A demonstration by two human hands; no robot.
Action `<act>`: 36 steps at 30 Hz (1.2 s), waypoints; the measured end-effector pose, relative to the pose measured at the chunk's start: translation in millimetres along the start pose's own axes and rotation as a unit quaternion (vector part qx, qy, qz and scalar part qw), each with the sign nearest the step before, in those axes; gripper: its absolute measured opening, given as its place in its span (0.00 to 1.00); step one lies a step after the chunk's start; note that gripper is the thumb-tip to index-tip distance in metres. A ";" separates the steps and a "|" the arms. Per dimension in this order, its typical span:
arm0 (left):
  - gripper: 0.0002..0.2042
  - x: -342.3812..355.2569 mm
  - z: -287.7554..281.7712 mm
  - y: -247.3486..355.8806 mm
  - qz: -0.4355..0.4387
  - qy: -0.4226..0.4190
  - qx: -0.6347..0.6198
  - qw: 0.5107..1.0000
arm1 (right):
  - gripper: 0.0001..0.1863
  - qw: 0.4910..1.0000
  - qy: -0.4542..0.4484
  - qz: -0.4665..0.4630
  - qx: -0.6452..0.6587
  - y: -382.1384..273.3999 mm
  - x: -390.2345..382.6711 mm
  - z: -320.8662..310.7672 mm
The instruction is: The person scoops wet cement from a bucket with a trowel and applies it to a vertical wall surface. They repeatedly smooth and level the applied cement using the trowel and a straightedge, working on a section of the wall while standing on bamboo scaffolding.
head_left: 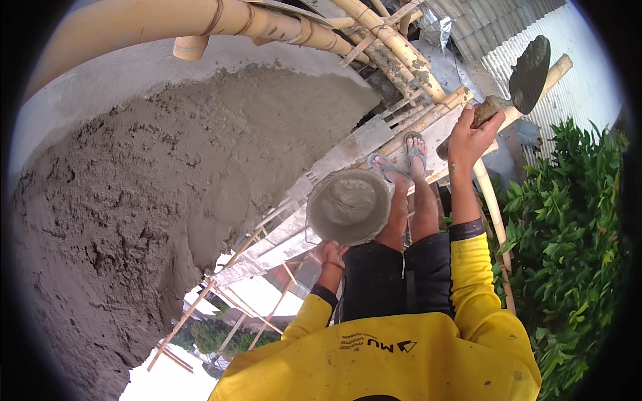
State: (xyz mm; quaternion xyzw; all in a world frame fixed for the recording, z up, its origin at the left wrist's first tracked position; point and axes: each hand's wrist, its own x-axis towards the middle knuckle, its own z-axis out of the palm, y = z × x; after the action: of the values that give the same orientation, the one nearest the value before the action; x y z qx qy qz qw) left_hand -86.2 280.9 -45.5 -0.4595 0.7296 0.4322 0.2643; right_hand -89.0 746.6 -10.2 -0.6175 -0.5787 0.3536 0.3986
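Note:
My right hand [473, 137] is closed round the mortar-caked handle of a trowel [529, 75]. Its blade points up and away, smeared with wet grey mortar. Close in front of my body, a round bucket [382, 217] shows its open top, with grey mortar [349, 200] low inside. My left hand [328, 254] grips the bucket at its near left edge; some of the fingers are hidden beneath it. To the left rises a wall [134, 174] coated with rough, wet mortar, smoother toward its far right end. Neither hand touches this wall.
My sandalled feet stand on a narrow plank [438, 137] of bamboo scaffolding beside the wall. A thick bamboo pole [147, 20] crosses the upper left. More bamboo [394, 43] and corrugated roofing [535, 50] lie ahead. Leafy greenery [562, 227] fills the right side, beyond the scaffold's edge.

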 end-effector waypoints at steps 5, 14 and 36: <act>0.17 4.1 -5.6 0.0 -0.049 0.009 -0.025 0.998 | 0.24 0.810 -0.562 -0.018 -0.167 -13.2 -148.7 15.0; 0.16 -2.9 -25.0 -14.8 -0.044 0.000 -0.084 0.995 | 0.24 0.790 -0.569 0.133 -0.185 48.4 -183.2 94.1; 0.13 -17.5 1.9 -14.0 -0.039 0.011 -0.050 0.998 | 0.25 0.703 -0.699 0.120 -0.061 -3.2 -179.7 40.3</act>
State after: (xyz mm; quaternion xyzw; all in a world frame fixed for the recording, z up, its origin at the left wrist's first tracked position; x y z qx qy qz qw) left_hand -65.9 287.5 -38.1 -0.5050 0.6914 0.4521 0.2502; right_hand -141.0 571.0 -29.2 -0.2802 -0.6329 0.6923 -0.2043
